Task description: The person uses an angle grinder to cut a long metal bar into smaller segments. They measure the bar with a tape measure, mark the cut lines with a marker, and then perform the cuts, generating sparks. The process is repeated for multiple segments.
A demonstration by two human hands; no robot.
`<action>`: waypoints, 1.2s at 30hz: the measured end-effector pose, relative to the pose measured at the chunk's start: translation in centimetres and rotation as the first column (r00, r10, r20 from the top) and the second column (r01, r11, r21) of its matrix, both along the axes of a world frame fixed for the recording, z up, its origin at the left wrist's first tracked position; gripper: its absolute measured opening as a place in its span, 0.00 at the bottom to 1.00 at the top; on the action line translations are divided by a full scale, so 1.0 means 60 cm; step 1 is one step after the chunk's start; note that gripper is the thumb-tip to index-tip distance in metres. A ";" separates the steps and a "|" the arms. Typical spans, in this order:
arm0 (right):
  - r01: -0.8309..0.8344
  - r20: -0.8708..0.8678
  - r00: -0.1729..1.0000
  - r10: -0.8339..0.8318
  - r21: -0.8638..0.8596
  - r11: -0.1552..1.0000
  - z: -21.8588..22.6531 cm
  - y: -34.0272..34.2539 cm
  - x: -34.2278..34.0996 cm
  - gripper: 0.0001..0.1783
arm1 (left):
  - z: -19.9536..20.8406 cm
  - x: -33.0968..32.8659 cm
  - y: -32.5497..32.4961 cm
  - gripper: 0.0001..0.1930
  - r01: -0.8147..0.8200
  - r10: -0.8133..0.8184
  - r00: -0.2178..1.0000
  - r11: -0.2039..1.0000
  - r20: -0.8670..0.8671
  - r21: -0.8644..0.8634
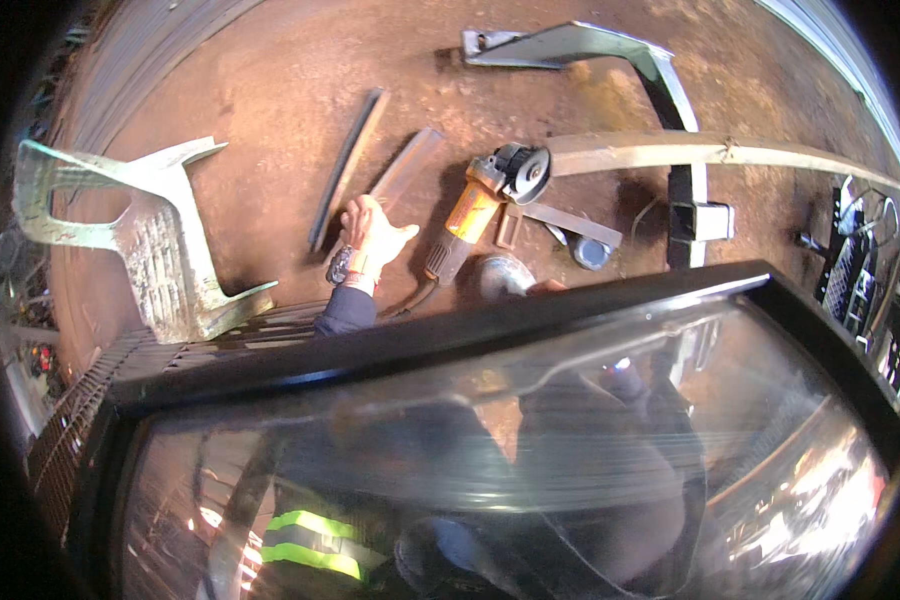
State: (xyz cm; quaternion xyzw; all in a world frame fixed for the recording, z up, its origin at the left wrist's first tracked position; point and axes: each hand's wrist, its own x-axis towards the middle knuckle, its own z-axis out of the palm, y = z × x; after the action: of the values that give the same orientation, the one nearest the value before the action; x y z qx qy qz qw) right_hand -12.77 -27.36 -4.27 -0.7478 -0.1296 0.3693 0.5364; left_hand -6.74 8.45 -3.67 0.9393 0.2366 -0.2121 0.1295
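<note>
My left hand [375, 238], with a watch [342, 264] on the wrist, reaches over the lower end of a rusty brown steel bar [408, 165]. Its thumb points out to the right, apart from the fingers; whether the fingers touch the bar is unclear. To the right of this hand lies an orange and black angle grinder [470, 212], its disc end pointing away and its cord running back toward me. Only a small bit of my right hand [547, 286] shows above the dark visor frame, beside a round grey-white thing [502, 276]; the rest is hidden.
A black visor frame [440, 340] with a clear pane covers the lower view. At left stands a worn pale plastic chair [160, 250]. Another narrow bar [348, 165], an L-shaped flat steel piece [575, 222] and a blue-grey round thing [590, 253] lie on the brown ground. A long beam [650, 152] crosses a bent metal frame.
</note>
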 end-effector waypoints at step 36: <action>0.135 -0.061 0.986 -0.157 -0.271 0.953 0.516 -0.061 0.172 0.16 | 0.537 0.075 -0.018 0.13 -0.190 0.218 0.558 0.973 0.800 -0.133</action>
State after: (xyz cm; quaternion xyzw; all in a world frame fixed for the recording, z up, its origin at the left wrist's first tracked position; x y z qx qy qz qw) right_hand -2.44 -31.03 26.67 -0.8048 -0.0014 0.3728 0.4619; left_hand -2.25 7.38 28.54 0.8962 0.2552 0.2518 0.2612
